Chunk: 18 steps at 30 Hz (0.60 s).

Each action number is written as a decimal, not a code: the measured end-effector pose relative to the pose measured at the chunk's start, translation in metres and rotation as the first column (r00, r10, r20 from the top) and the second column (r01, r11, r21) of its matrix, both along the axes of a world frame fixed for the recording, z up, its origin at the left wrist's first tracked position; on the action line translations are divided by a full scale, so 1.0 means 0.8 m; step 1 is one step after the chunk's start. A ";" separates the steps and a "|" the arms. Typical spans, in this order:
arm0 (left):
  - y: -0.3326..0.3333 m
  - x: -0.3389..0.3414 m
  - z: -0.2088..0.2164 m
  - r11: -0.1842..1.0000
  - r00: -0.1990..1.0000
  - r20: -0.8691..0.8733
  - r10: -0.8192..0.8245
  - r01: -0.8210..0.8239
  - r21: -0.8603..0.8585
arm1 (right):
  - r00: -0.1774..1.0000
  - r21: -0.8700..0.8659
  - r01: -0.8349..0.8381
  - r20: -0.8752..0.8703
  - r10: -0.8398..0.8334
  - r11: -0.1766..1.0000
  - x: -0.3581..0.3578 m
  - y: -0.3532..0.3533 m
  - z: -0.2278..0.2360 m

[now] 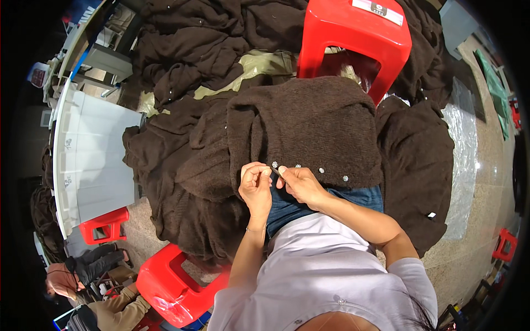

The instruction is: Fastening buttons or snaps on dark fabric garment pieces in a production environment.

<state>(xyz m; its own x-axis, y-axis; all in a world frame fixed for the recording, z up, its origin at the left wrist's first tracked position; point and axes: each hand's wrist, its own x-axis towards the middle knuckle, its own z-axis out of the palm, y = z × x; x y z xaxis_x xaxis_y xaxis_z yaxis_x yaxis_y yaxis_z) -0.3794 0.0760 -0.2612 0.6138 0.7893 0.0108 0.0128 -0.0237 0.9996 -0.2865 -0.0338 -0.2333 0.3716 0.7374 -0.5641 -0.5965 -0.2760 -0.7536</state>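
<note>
Pinching close together at the near edge of a brown knitted garment point(309, 121), the left hand point(255, 185) and the right hand point(301, 183) each have thumb and forefinger closed; what lies between either pair is too small to make out. The garment rests across the person's lap, with four shiny buttons point(322, 170) in a row along its near edge, the leftmost just beside the fingertips.

One white plastic bin point(105, 160) stands on the left; I cannot see what it holds. Two small dark marks are printed on it. Far off, a red stool point(398, 47) bears a white label point(378, 11) with dark printing, and a small white tag point(431, 215) shows on the brown cloth point(411, 165) to the right. Three more red stools can be counted: one near left point(157, 278), one beside the bin point(122, 215), one at the right point(504, 243).
</note>
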 end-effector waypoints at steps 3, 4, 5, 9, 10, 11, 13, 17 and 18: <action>-0.001 0.003 -0.001 1.000 1.000 0.020 0.004 -0.004 -0.029 | 0.998 -0.015 0.024 0.064 -0.023 1.000 -0.002 0.002 -0.008; -0.002 0.003 0.000 1.000 1.000 0.018 0.004 -0.004 -0.030 | 0.994 -0.026 0.027 0.106 -0.024 0.999 -0.003 0.003 -0.010; -0.002 0.003 0.000 0.999 1.000 0.017 0.010 -0.009 -0.045 | 0.994 -0.026 0.028 0.105 -0.025 0.999 -0.003 0.003 -0.011; -0.002 0.003 -0.002 1.000 1.000 0.025 -0.007 0.008 -0.027 | 0.990 -0.006 0.092 0.104 -0.091 0.996 -0.006 0.003 -0.018; -0.002 0.003 -0.002 1.000 1.000 0.025 -0.008 0.009 -0.027 | 0.987 0.015 0.108 0.119 -0.109 0.994 -0.007 0.003 -0.020; -0.002 0.004 -0.001 1.000 1.000 0.016 -0.011 0.011 -0.020 | 0.987 0.015 0.109 0.119 -0.110 0.994 -0.007 0.003 -0.021; -0.003 0.004 -0.001 1.000 1.000 0.008 -0.013 0.013 -0.012 | 0.985 0.007 0.106 0.138 -0.106 0.994 -0.008 0.002 -0.021; -0.003 0.002 -0.006 0.999 0.999 0.023 -0.035 0.034 0.031 | 0.977 0.008 0.123 0.175 -0.122 0.992 -0.009 0.001 -0.021; -0.003 0.001 -0.007 0.999 0.999 0.032 -0.029 0.028 0.016 | 0.982 0.023 0.124 0.143 -0.126 0.992 -0.009 -0.001 -0.023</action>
<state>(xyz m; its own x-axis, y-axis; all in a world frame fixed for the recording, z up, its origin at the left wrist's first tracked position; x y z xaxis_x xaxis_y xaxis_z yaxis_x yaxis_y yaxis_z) -0.3784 0.0733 -0.2669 0.6354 0.7710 0.0432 -0.0202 -0.0393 0.9990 -0.2934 -0.0344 -0.2513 0.5381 0.6870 -0.4883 -0.5110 -0.1948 -0.8372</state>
